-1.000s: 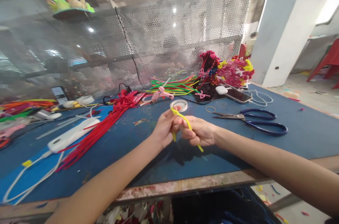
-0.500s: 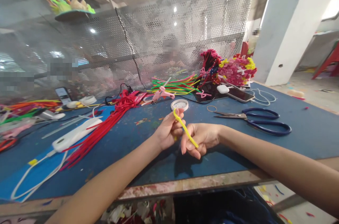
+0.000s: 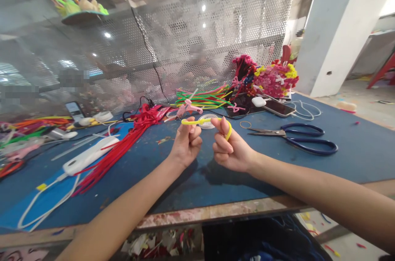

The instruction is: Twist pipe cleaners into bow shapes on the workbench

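A yellow pipe cleaner (image 3: 203, 121) stretches between my two hands above the table's front half. Its left end is pinched between the thumb and fingers of my left hand (image 3: 187, 141). My right hand (image 3: 231, 145) grips the other end, which curls down over the fingers in a bend. Both hands have their remaining fingers folded in. Just behind the pipe cleaner lies a roll of clear tape (image 3: 207, 122), partly covered by it and my right fingers. Scissors with dark blue handles (image 3: 285, 133) lie to the right of my right hand.
Red pipe cleaners (image 3: 114, 158) lie left, beside a white power strip (image 3: 89, 156). A pink glue gun (image 3: 189, 108) and multicoloured pipe cleaners (image 3: 203, 97) are behind. A phone (image 3: 279, 108) and pink flower bundles (image 3: 274, 80) sit back right. A perforated metal screen (image 3: 179, 47) stands behind the table.
My hands have moved apart and up, each with a closed grip. The yellow pipe cleaner has gone from slanting downward to nearly level, its right part now bent around my right fingers.
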A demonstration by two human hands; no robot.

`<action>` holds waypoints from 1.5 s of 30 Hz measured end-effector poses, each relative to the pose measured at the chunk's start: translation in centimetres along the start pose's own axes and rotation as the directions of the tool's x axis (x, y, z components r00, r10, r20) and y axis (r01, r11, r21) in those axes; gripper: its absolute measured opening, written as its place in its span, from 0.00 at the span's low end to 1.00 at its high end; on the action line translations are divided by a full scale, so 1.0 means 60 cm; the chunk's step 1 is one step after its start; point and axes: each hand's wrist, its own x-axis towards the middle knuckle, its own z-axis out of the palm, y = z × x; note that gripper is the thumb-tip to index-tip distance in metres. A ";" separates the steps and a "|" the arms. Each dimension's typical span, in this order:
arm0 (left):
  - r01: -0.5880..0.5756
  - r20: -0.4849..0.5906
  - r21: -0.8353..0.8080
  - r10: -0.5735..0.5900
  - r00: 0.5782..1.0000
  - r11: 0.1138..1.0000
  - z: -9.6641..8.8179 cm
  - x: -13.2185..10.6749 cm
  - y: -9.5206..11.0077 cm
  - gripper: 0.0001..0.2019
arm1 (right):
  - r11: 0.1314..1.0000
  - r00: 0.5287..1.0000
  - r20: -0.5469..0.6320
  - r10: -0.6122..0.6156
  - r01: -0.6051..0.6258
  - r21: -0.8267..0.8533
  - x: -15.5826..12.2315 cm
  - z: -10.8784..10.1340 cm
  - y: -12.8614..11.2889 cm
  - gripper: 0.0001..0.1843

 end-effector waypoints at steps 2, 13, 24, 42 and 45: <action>-0.009 0.015 0.039 0.009 1.000 0.999 0.001 0.001 0.001 0.17 | 0.999 0.998 -0.045 0.043 -0.043 0.009 0.001 0.004 0.003 0.22; -0.080 0.188 0.696 -0.073 0.979 0.714 -0.023 0.013 0.006 0.08 | 0.611 0.885 -0.182 -0.428 0.135 -0.780 0.023 -0.031 -0.022 0.18; -0.236 0.181 0.909 0.184 0.966 0.343 -0.019 0.004 0.002 0.05 | -0.460 0.871 0.256 -0.420 0.039 -0.887 0.018 -0.052 -0.024 0.10; 0.485 -0.100 0.678 -0.585 0.805 0.552 -0.034 0.022 0.023 0.09 | 0.090 0.968 0.109 -0.228 0.133 -0.987 0.028 -0.065 -0.020 0.12; 0.559 -0.096 0.656 -0.679 0.728 0.507 -0.042 0.029 0.026 0.09 | -0.008 0.951 0.202 -0.235 0.206 -0.978 0.031 -0.067 -0.028 0.08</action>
